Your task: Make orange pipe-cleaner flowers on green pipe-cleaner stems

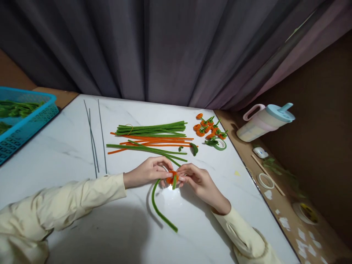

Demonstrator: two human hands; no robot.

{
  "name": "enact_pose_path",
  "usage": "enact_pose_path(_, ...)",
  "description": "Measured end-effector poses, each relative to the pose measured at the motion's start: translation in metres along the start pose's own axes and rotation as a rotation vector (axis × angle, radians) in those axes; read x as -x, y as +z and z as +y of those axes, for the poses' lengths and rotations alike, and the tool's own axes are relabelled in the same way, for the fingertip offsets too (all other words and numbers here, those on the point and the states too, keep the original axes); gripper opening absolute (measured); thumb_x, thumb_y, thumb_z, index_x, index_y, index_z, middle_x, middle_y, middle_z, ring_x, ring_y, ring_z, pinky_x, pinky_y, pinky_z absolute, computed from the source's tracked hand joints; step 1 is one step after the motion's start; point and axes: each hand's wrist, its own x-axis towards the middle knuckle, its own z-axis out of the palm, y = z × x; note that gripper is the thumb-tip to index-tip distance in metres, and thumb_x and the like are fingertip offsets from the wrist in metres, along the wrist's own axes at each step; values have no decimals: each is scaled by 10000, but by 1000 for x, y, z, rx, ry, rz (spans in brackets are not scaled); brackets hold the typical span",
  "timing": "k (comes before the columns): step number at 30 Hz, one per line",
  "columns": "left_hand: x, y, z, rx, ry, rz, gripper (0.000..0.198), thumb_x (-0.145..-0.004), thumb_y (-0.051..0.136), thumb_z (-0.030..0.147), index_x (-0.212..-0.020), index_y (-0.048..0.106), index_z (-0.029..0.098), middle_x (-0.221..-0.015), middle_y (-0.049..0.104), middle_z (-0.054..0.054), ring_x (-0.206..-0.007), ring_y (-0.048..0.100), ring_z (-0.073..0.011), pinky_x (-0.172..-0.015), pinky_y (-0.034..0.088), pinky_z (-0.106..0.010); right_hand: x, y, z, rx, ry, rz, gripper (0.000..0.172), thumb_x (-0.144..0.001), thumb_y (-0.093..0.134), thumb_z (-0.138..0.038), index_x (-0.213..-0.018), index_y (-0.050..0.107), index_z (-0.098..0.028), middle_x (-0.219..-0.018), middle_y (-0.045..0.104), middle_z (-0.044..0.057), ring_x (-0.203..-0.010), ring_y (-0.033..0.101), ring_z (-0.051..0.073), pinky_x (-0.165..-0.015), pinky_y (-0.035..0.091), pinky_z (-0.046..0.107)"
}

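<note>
Between my two hands is a small orange pipe-cleaner flower (171, 177) with a short green piece at its front. My left hand (150, 171) pinches the flower from the left with thumb and fingers. From beside those fingers a long green pipe cleaner (158, 211) curves down over the table. My right hand (197, 180) closes thumb and fingertips on the flower's right side. Just beyond the hands lie loose green pipe cleaners (148, 148), orange pipe cleaners (162, 138) and a bundle of green pipe cleaners (151, 129).
Several finished orange flowers (210, 126) lie at the back right, beside a roll of green tape (220, 144). Thin dark wires (102, 135) lie on the left. A blue basket (33, 119) holds green pieces. A tumbler (264, 123) stands beyond the white tabletop's (90, 234) right edge.
</note>
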Motion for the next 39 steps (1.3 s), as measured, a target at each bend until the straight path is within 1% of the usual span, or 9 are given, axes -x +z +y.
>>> enact_pose_path(2,0,-1,-1,-15,-5,-5,253,-740,701,284,-873,556,124,-668,667,-24,-544,624,-127,-543,497,-244,1,0,1,76,-24,-12,101,-889,515,-228,-967,549,-174,-822,645,44,-655,635,118,-609,554,241)
enact_pose_path(5,0,-1,-3,-28,9,0,252,-739,705,287,-867,578,111,-670,674,-35,-557,629,-127,-546,510,-242,2,0,1,164,-57,-35,102,-904,480,-214,-963,552,-172,-801,654,46,-639,638,117,-605,545,232)
enact_pose_path(12,2,-2,-10,-18,46,31,246,-736,714,282,-853,591,104,-657,668,-31,-581,624,-117,-573,509,-232,3,0,-1,245,-90,-16,95,-913,470,-217,-930,555,-176,-784,665,44,-634,646,116,-598,531,212)
enact_pose_path(21,1,-2,-13,-140,92,83,218,-751,691,282,-857,597,115,-707,663,-34,-648,636,-134,-629,517,-255,3,0,-2,355,-140,-24,135,-929,420,-201,-923,553,-182,-778,680,39,-649,654,114,-613,523,198)
enact_pose_path(27,2,1,-12,-168,101,96,215,-757,678,279,-859,591,112,-697,653,-29,-652,642,-140,-635,530,-265,5,-1,1,422,-138,-39,141,-919,415,-168,-947,551,-191,-824,677,35,-694,645,117,-646,503,202)
enact_pose_path(33,3,5,-10,-179,82,89,229,-763,668,300,-848,583,104,-693,654,-36,-619,640,-133,-613,534,-259,6,-1,1,459,-142,-55,134,-907,426,-145,-948,545,-189,-838,673,39,-706,637,121,-645,490,201)
enact_pose_path(39,3,6,-12,-196,98,89,230,-773,659,319,-853,597,112,-745,665,-56,-701,646,-154,-660,535,-280,7,0,3,538,-139,-69,130,-894,411,-131,-943,515,-192,-809,646,42,-657,598,131,-611,473,223)
